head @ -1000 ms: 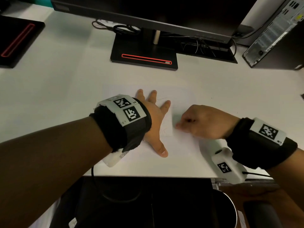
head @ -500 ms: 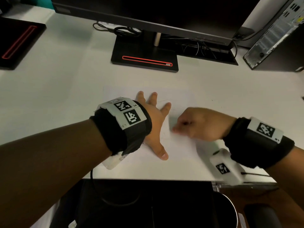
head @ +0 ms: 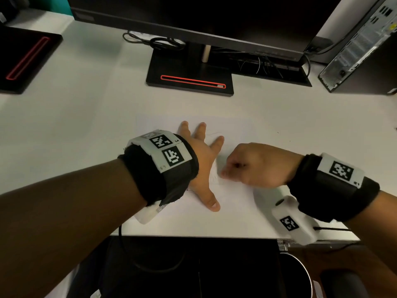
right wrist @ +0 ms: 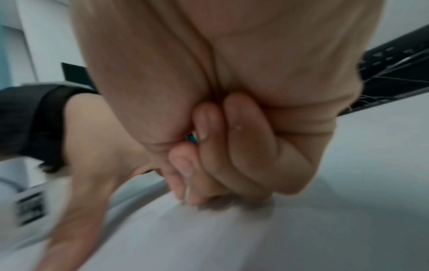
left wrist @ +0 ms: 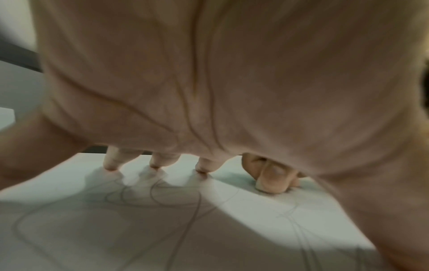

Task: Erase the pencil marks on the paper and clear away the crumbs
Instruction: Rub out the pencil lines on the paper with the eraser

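Note:
A white sheet of paper (head: 236, 203) lies on the white desk (head: 75, 125) near its front edge. Faint pencil loops (left wrist: 150, 194) run across it and show under my left palm. My left hand (head: 204, 147) lies flat on the sheet with its fingers spread, holding it down. My right hand (head: 227, 172) is curled into a fist just right of the left thumb and index finger, its fingertips down on the paper. It grips an eraser (right wrist: 191, 137), of which only a small teal bit shows between the fingers. I see no crumbs clearly.
A black monitor stand (head: 189, 76) with a red stripe stands behind the paper, with cables (head: 159, 41) beside it. A computer tower (head: 361, 50) stands at the back right, and a black pad (head: 25, 59) lies at the far left. A round bin (head: 300, 276) sits below the desk's front edge.
My right fist has slid a little to the left across the paper, closer to the left hand. The left hand stays flat in place.

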The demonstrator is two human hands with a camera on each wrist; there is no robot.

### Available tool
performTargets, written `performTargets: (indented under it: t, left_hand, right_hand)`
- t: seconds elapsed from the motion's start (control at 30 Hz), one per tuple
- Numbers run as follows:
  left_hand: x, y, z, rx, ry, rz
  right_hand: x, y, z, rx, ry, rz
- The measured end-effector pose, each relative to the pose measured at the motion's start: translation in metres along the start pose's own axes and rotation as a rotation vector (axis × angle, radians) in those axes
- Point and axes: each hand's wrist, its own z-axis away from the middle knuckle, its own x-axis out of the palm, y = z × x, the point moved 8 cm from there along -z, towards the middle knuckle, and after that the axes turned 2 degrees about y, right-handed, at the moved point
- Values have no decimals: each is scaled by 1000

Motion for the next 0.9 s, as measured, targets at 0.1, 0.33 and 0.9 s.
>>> performTargets:
  t: [0.1, 0.33, 0.9]
  left_hand:
    - [-1, 1, 1, -6, -4, -7]
    - [-2, 2, 3, -1, 0, -6]
    - [1, 1, 0, 13, -10, 11]
  right_hand:
    - [-17, 13, -6, 49, 63, -43]
    - [-12, 8, -10, 28, 62, -31]
    - [-22, 27, -21, 130, 47, -142]
